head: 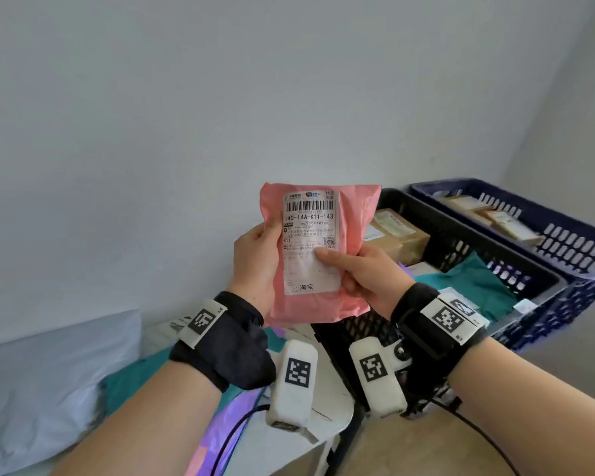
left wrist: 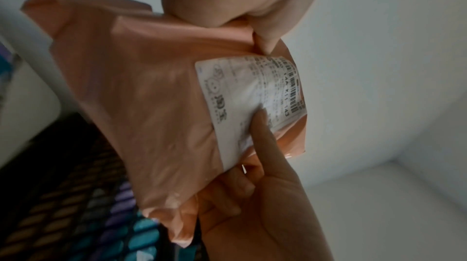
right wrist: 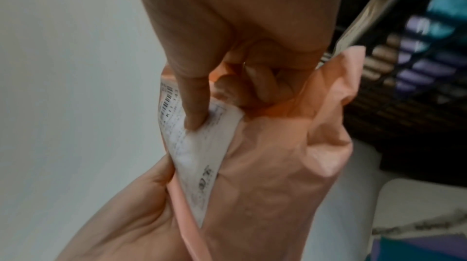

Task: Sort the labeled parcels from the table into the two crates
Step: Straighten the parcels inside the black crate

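Parcel in play: a pink poly mailer was up in the air in front of the person, label facing them, well above the table and left of both crates.
Label: the white shipping label read 140-14A-K11-143, with K11 printed again lower down (presumably the sorting code, though which crate it pointed to could not be told).
Left hand: the left hand gripped the mailer's left edge, thumb on the front beside the label, fingers hidden behind.
Right hand: the right hand pinched the right side, thumb pressed flat on the label; the right wrist view showed its fingers curled in behind the plastic.
Feel of it: soft and light, by the look; the film wrinkled and folded around both grips, and nothing stiff showed through. Slick plastic, so probably prone to sliding under a loose pinch.
Where to hold: likely best at the padded middle or side edges with thumb opposing fingers, as here; the floppy bottom flap would offer little.
Black crate: the black crate sat nearest, already holding brown cardboard boxes and a teal mailer.
Blue crate: the blue crate stood just behind it, with more boxes inside.
Still on the table: teal packaging lay below the left wrist.
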The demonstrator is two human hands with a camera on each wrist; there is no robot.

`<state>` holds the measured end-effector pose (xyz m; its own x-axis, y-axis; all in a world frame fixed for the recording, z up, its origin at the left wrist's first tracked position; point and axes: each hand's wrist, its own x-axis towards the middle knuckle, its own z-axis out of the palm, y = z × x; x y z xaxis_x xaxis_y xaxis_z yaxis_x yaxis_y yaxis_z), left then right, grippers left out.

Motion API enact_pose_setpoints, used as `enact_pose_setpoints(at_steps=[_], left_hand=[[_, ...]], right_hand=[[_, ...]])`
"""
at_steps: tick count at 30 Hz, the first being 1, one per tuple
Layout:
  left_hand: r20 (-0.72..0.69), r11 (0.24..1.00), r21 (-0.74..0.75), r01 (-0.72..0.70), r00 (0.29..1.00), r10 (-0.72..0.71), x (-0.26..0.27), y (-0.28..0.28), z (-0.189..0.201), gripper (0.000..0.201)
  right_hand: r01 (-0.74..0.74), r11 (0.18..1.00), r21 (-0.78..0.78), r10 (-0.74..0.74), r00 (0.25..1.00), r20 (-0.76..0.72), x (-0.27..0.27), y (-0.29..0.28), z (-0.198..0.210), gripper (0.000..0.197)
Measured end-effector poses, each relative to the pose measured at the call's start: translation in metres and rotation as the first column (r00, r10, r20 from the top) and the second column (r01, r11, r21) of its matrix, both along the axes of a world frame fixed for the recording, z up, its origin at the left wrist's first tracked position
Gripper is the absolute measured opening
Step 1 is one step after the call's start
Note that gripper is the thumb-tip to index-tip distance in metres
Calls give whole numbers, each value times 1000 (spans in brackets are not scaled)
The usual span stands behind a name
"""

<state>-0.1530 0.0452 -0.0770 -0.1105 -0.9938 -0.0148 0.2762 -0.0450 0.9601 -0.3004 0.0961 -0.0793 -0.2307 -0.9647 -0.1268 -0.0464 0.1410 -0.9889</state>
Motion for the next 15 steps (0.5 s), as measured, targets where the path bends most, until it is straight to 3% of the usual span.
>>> enact_pose_setpoints(at_steps=[6,12,15], left_hand=[[-18,992,-53,114,993,-115,-121,24,15,20],[-13,973,-57,224,974,-225,-239,41,20,19],[0,968,-34,249,968,-249,-291,47,23,19]], right_hand=[[117,991,-58,-116,993,27,-118,41,16,24],[204,975,-92,-199,978,56,-229,71,18,31],[226,970,-94,-221,973,62,-281,79,22,23]])
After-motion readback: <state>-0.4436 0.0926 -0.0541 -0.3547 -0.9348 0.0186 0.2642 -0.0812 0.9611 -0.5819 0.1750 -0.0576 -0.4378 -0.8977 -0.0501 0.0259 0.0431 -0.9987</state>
